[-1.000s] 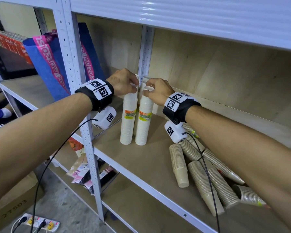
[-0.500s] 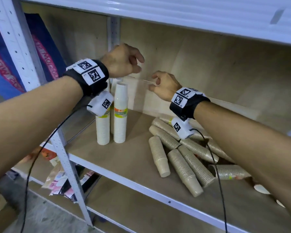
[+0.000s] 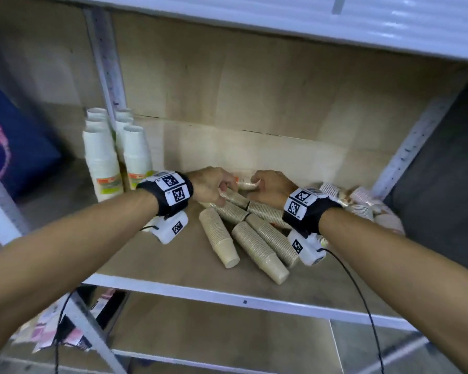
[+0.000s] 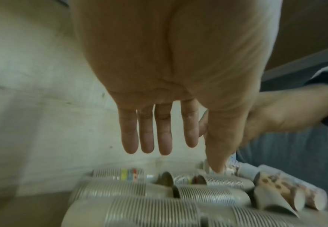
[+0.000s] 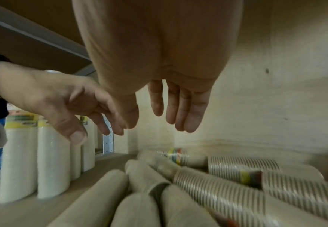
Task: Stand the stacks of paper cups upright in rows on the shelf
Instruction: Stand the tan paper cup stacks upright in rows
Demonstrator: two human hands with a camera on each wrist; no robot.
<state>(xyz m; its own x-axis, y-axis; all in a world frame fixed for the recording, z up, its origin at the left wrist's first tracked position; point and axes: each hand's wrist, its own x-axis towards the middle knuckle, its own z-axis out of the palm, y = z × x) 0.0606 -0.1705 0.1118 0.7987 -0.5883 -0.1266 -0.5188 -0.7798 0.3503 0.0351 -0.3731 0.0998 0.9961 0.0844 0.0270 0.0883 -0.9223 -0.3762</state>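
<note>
Several stacks of white paper cups (image 3: 103, 155) stand upright at the shelf's back left, also seen in the right wrist view (image 5: 52, 161). A pile of brown cup stacks (image 3: 254, 238) lies on its side mid-shelf (image 4: 159, 192) (image 5: 217, 192). My left hand (image 3: 216, 184) hovers low over the pile's far end, fingers straight and hanging down (image 4: 178, 153), thumb tip close to a stack. My right hand (image 3: 265, 187) hangs beside it, fingers straight, holding nothing (image 5: 155, 122).
Printed cup stacks (image 3: 362, 201) lie in the right back corner. Metal posts (image 3: 106, 63) (image 3: 416, 136) frame the bay under a low upper shelf (image 3: 281, 14). The shelf's white front edge (image 3: 227, 292) is near. A blue bag (image 3: 11, 147) stands at the left.
Both hands let go of the upright white stacks, then moved right and down to the pile of lying brown stacks. The view has swung right with them.
</note>
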